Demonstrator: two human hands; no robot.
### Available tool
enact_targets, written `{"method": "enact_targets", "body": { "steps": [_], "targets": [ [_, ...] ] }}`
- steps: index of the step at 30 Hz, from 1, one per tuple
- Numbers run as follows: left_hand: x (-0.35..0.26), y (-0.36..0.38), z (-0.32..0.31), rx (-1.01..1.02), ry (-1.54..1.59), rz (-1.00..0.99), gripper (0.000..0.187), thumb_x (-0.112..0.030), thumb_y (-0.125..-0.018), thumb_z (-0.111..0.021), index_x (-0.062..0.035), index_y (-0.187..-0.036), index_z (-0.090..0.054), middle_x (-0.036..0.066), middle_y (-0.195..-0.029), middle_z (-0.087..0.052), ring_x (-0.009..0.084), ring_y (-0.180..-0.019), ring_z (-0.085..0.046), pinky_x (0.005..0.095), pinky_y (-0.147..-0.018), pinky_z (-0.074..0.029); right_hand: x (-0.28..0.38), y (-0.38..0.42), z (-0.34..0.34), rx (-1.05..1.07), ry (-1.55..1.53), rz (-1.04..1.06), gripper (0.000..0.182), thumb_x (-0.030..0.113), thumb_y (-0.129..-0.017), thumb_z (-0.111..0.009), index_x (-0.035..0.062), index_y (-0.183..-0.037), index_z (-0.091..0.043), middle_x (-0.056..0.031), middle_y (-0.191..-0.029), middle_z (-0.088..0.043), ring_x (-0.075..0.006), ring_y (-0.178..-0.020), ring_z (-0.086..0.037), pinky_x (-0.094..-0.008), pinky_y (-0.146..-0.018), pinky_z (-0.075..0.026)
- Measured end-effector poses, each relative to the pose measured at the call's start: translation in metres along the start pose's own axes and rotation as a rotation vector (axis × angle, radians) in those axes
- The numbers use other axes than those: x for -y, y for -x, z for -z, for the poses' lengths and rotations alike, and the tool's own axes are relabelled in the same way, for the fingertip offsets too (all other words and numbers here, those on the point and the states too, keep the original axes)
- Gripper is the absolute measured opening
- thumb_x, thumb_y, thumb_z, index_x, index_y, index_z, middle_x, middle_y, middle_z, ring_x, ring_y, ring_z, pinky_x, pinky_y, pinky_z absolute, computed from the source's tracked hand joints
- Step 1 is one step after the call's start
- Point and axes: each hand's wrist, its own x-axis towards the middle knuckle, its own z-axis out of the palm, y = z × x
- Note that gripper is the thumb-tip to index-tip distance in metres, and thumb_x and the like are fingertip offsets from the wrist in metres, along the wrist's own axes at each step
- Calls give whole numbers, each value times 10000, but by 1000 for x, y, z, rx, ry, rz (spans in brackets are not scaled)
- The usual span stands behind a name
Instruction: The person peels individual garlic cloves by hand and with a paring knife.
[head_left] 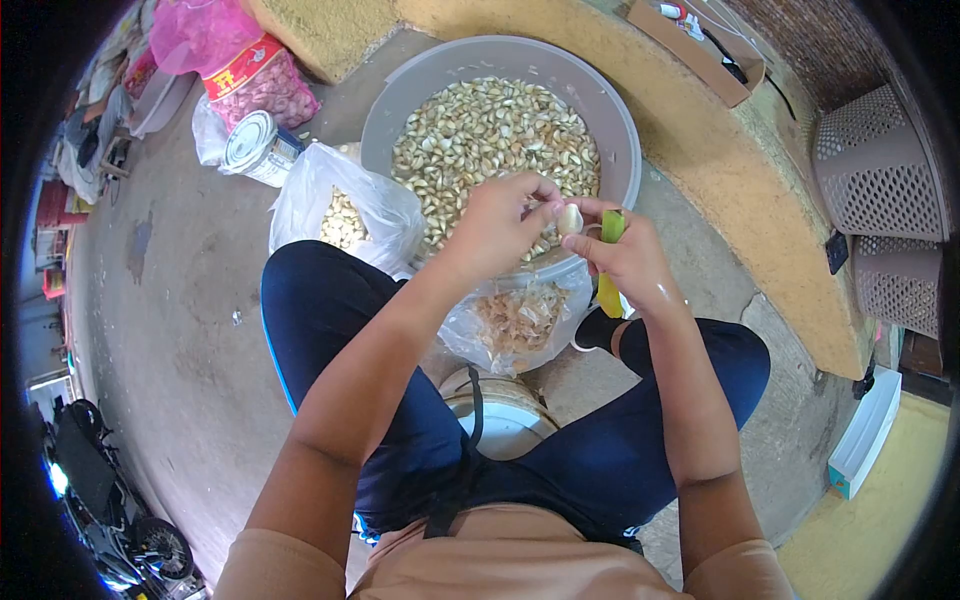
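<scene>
A pale garlic clove (570, 220) is held up over the near right part of a wide grey basin (622, 130). The person's right hand (628, 256) pinches it between thumb and index finger, the thumb at its lower side and the index finger along its top. A yellow-green strip-like object (611, 262) is also at this hand, running down past the fingers with its lower end free; what it is cannot be told for certain. The left hand (508, 225) comes in from the other side, its thumb and index finger drawn together at the clove's edge and the other fingers curled. Whether they grip the clove or only touch it cannot be told.

The basin holds a broad heap of cloves (495, 140), many with pale sides and brownish edges. Just in front of it, nearer the person, a clear plastic bag (570, 300) holds papery brown skins (518, 318). To the left of the basin, a whitish plastic bag (385, 205) stands open with pale cloves (342, 222) inside, beside the person's left knee (315, 275). Beyond that bag are a tilted white tub (262, 148) and a pink mesh sack (268, 95) on the concrete floor (190, 300).
</scene>
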Motion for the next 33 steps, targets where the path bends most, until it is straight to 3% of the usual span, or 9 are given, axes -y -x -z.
{"method": "enact_targets", "body": {
  "steps": [8,11,14,17,20,26,29,33],
  "targets": [
    [7,-1,-2,73,29,-39,138,-129,-864,-504,-9,-920,-541,47,-814,-577,110,-757,-509,271,-693,-414,1,0,-1,8,-138,15,381,72,-723,-680,8,-1077,-557,-22,-799,-582,-53,-568,-476,-198,-479,-391],
    [7,1,-4,21,57,-67,123,-115,-829,-540,-4,-881,-545,99,-755,-576,154,-662,-513,282,-627,-417,1,-2,3,-28,-290,31,382,69,-732,-672,-2,-1087,-546,-22,-803,-582,-48,-572,-466,-191,-482,-385],
    [6,1,-3,86,116,28,126,-119,-830,-541,-5,-882,-542,95,-766,-576,147,-690,-518,278,-651,-417,-5,-6,8,-73,-409,34,392,74,-737,-671,-10,-1095,-536,-23,-807,-587,-42,-575,-458,-185,-486,-380],
    [7,1,-4,129,186,64,98,-91,-851,-522,-31,-927,-535,12,-738,-519,71,-694,-477,219,-659,-409,-1,-6,9,-57,-426,10,411,87,-725,-685,-21,-1090,-532,-23,-792,-586,-48,-567,-455,-191,-492,-387],
    [16,-3,-8,51,311,-85,121,-86,-837,-542,-21,-939,-539,21,-786,-541,77,-735,-509,230,-677,-428,-3,-4,7,-117,-205,-2,409,108,-710,-701,-15,-1067,-544,-19,-772,-583,-67,-570,-470,-213,-519,-413],
    [5,2,-7,47,229,48,171,-108,-791,-607,-11,-929,-577,45,-910,-594,89,-826,-548,227,-716,-436,5,2,-4,-223,435,129,396,128,-671,-724,13,-1015,-566,-44,-762,-575,-99,-637,-533,-256,-597,-443],
    [4,5,-11,13,93,73,180,-125,-781,-623,0,-906,-586,39,-866,-610,86,-751,-561,227,-669,-444,-5,-1,-7,-293,606,373,365,133,-651,-734,16,-959,-576,-52,-748,-573,-104,-651,-539,-260,-597,-438],
    [10,3,-10,23,87,55,177,-130,-780,-622,1,-894,-588,33,-801,-612,79,-657,-554,224,-601,-443,-8,-2,-6,-238,558,355,351,138,-653,-738,15,-933,-566,-43,-743,-568,-112,-646,-539,-269,-582,-439]
  ]
}}
